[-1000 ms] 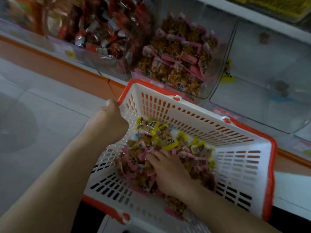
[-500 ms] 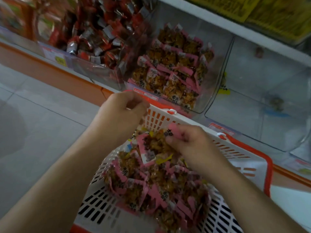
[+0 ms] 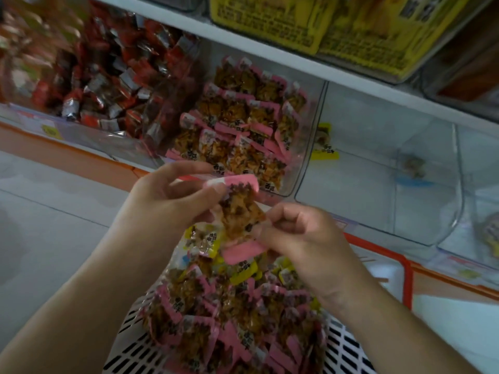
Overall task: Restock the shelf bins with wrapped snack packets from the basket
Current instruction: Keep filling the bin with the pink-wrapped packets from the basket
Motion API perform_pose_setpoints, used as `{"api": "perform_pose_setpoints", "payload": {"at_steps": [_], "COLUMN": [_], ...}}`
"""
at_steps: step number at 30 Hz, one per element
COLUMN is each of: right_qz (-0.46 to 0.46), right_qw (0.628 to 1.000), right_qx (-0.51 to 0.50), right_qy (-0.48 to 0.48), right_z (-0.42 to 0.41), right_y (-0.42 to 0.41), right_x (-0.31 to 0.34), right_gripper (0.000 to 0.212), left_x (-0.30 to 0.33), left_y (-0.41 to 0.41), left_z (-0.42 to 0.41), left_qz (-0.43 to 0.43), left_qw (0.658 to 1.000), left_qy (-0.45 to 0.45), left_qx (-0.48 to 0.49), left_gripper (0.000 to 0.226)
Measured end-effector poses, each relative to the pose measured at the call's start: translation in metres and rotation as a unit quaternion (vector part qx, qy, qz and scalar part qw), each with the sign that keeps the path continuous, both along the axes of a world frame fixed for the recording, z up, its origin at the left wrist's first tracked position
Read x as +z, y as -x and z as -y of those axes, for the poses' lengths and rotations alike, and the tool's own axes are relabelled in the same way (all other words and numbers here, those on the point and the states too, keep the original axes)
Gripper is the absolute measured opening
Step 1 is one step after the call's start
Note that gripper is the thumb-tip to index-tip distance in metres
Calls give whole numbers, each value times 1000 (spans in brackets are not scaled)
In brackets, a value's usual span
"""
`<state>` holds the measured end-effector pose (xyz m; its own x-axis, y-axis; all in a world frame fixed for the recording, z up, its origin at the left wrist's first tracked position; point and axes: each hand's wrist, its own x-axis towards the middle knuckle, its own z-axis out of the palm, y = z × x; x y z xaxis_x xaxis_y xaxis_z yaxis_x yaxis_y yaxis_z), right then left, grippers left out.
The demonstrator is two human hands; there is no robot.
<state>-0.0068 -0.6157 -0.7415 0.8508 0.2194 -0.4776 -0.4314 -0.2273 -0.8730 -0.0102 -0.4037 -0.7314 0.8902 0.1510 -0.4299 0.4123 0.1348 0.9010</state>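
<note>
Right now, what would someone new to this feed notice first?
Both hands, left hand and right hand, pinch one pink-edged snack packet at centre frame, above the white basket heaped with pink and yellow packets. Behind it sits the bin of matching pink packets, with a nearly bare clear bin to its right.

A pale tiled floor (image 3: 48, 217) stretched out to the left, grey lines marking the joints between tiles. Along the foot of the shelving ran an orange base strip (image 3: 81, 155), and it showed again at the far right. Up on the shelf above stood yellow boxes (image 3: 318, 20) printed with dark lettering too blurred to read, sitting on a white shelf board (image 3: 310, 68). Beside them, at the upper right, was a dark brown container (image 3: 469, 71) behind a clear front, its contents unclear.
</note>
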Motion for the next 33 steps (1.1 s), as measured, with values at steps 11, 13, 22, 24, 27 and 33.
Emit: {"api": "perform_pose_setpoints", "payload": {"at_steps": [11,13,22,24,27,33], "right_qz": [91,148,136,138,139,138], "right_qw": [986,975,965,964,964,965], "right_qx": [40,5,-20,-16,-17,-15], "right_qy": [136,168,225,227,227,225], "right_z": [4,24,52,51,53,54], "right_y": [-3,-13,-27,-29,-31,-27], "right_x": [15,21,12,13,14,15], "right_gripper": [11,7,15,14,14,14], "left_x": [8,12,-18,-29,-39,-42], "left_y": [0,-11,-103,-110,-113,-108], "left_z": [18,19,58,64,69,73], "left_qz": [43,59,98,99,119,184], "left_qw": [993,986,909,893,869,797], "left_qy": [-99,-150,-375,-405,-444,-539], "left_qx": [-35,-38,-151,-169,-182,-202], "left_gripper": [35,37,33,33,32,21]}}
